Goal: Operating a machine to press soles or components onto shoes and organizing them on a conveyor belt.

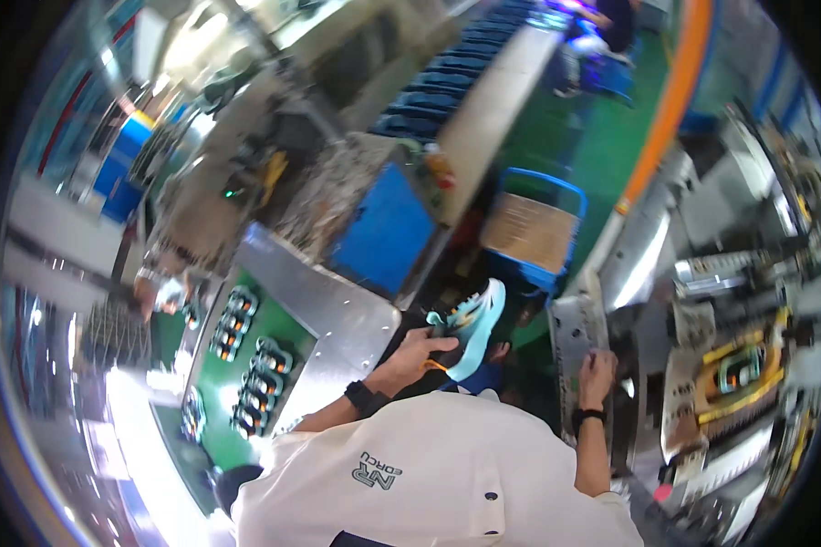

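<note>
Your left grip (418, 354) is closed around a pale blue-green shoe with a white tip and orange bits (477, 335), up in front of your white cloth shirt (429, 456), between the green worktop with a silver metal rim (348, 321) and the gray metal ledge (576, 333). Your right grip (597, 376) rests on that ledge with its fingers curled in, and I can't tell if it holds anything. Your shirt has dark green letters on its front, and dark shoes with orange bits (257, 392) stand in rows on the worktop.
</note>
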### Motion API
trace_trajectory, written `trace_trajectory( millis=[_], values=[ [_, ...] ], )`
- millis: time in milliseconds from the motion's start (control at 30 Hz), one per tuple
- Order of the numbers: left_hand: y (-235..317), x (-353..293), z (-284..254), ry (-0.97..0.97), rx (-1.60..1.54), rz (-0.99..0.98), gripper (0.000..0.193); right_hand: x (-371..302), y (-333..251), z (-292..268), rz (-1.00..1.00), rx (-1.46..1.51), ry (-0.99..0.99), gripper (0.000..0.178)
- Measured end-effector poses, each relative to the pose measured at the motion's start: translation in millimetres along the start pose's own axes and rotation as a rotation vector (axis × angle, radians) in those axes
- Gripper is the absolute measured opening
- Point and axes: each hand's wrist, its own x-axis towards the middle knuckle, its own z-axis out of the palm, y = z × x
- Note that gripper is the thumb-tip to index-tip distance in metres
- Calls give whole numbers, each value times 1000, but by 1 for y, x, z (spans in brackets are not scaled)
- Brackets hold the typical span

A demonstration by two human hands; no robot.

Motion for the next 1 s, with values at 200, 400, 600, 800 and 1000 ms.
trace_trajectory(
  millis=[200,400,600,800,1000],
  values=[
    [-27,-54,-80,366,-190,74,28,5,13,16,-15,-3,-45,12],
    [-41,-74,-188,696,-460,139,23,56,-47,1,92,-12,-38,12],
    [-68,-47,-360,884,-526,121,34,201,-278,-17,-347,598,-12,17],
    [-129,-23,-524,1247,-58,527,38,273,-607,-21,-821,392,-178,21],
    [-117,18,-571,1623,184,84,67,336,-859,53,-1318,162,-328,48]
  ],
)
